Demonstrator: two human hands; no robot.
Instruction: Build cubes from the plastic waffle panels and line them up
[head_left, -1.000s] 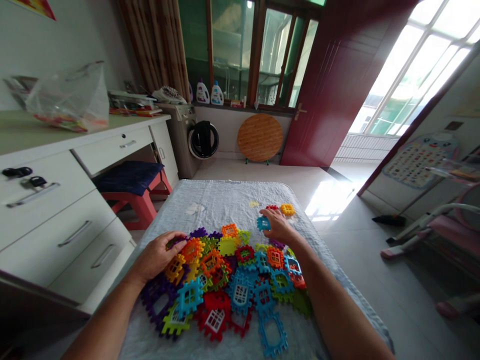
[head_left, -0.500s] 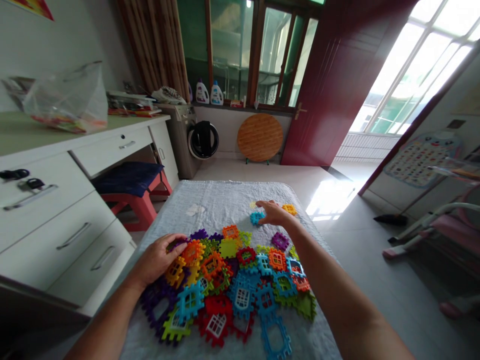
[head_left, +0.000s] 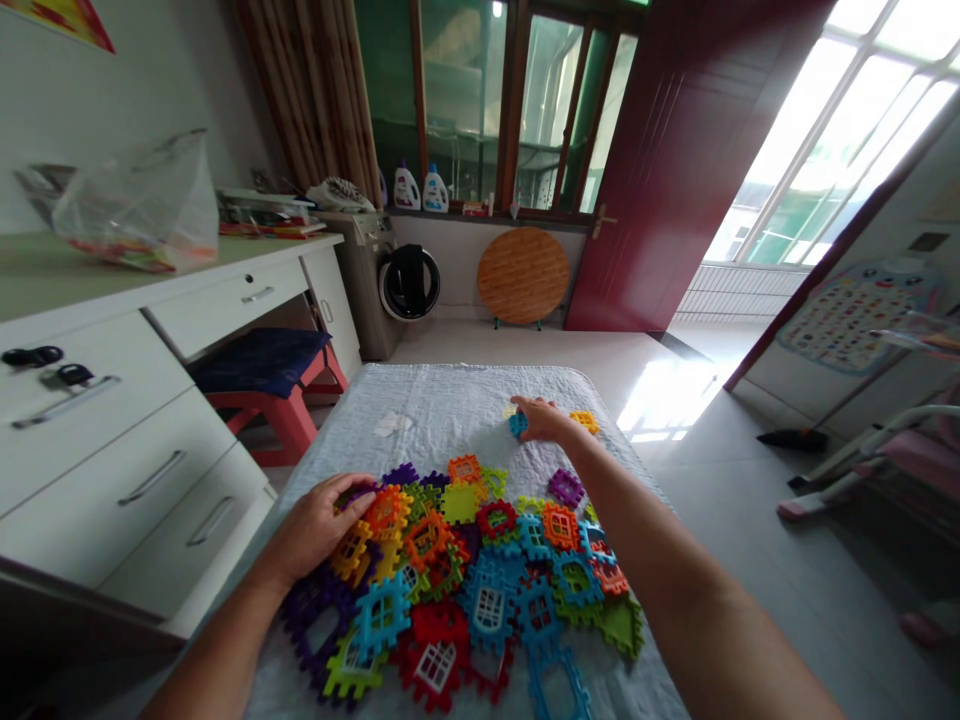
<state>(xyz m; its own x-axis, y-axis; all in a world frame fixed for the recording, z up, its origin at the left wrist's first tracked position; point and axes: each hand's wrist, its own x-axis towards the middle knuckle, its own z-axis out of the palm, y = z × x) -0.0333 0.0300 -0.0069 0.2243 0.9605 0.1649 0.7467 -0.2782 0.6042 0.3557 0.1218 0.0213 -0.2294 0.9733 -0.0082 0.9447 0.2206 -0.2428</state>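
A heap of colourful plastic interlocking building tiles, with notched edges and window cut-outs, lies on the cloth-covered table. My left hand [head_left: 324, 525] rests at the heap's left edge, fingers stretched loosely over a purple tile and beside an orange tile [head_left: 388, 512]. Toward the table's far right, my right hand [head_left: 541, 419] has its thumb and fingers closed on a small blue tile [head_left: 517, 424], which is partly covered. Just beyond that wrist lies a yellow-orange tile [head_left: 584, 422]. A purple tile [head_left: 566, 487] sits apart from the heap, under the right forearm.
Pale quilted cloth [head_left: 442, 400] covers the table. To the left are a white desk [head_left: 202, 300] with drawers and a red stool [head_left: 289, 420] with a dark cushion. A washing machine [head_left: 371, 290] and a round wooden tabletop [head_left: 523, 275] stand beyond; a pink chair [head_left: 900, 460] is at right.
My right hand has closed in on the small blue tile, which is now tilted and slightly farther back. My left hand stays at the heap. The view has shifted slightly.
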